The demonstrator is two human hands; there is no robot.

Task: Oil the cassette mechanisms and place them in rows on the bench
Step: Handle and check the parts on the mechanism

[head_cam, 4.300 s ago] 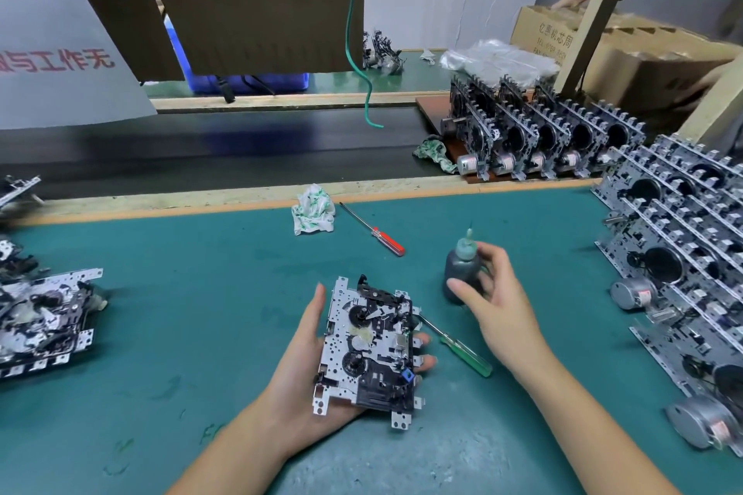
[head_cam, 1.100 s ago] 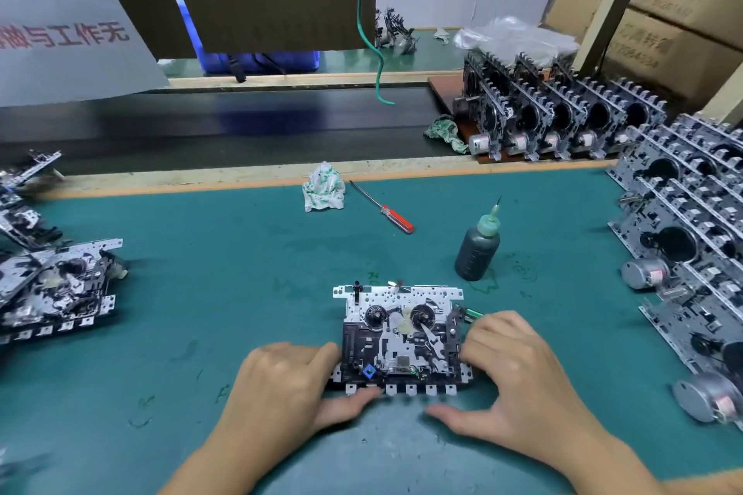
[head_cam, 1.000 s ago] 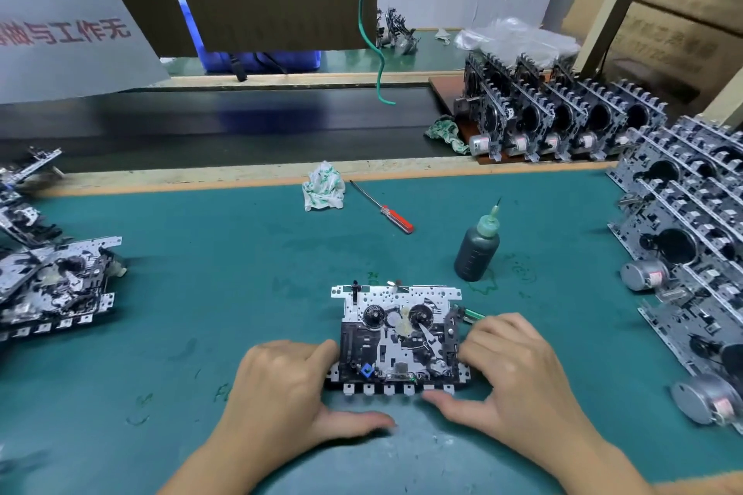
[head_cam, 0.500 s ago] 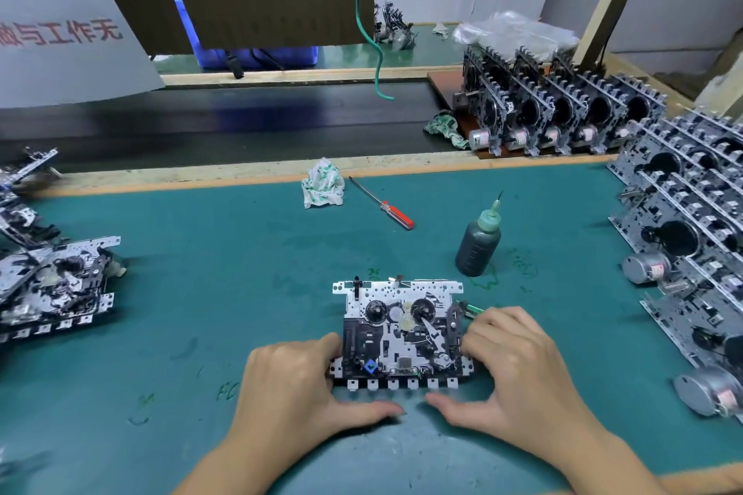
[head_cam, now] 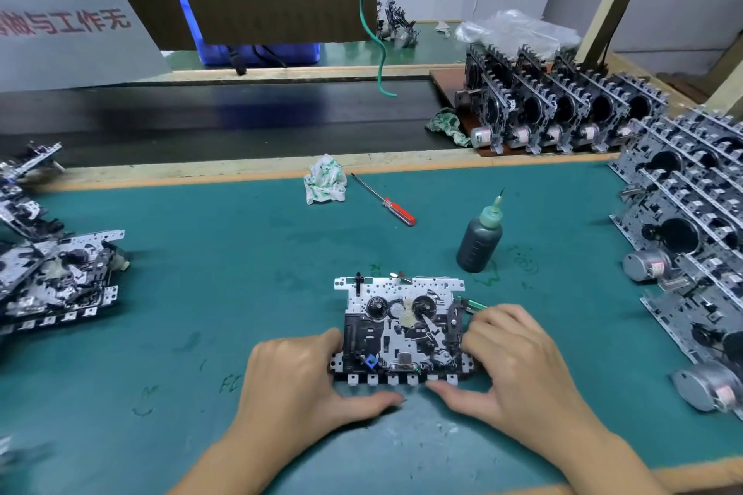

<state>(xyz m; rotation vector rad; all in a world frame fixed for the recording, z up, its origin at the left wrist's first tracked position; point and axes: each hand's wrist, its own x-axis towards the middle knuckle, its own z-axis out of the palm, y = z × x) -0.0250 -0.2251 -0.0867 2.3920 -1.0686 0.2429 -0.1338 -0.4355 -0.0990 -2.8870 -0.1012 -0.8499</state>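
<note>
Behind mechanism [head_cam: 402, 328]: oil bottle [head_cam: 479, 242], red screwdriver [head_cam: 384, 200], crumpled rag [head_cam: 325, 185].

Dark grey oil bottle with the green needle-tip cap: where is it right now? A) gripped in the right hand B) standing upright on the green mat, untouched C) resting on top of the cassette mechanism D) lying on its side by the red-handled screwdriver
B: the dark grey oil bottle stands upright on the green mat, beyond the metal cassette mechanism, which the left hand and right hand both hold at its sides.
</note>
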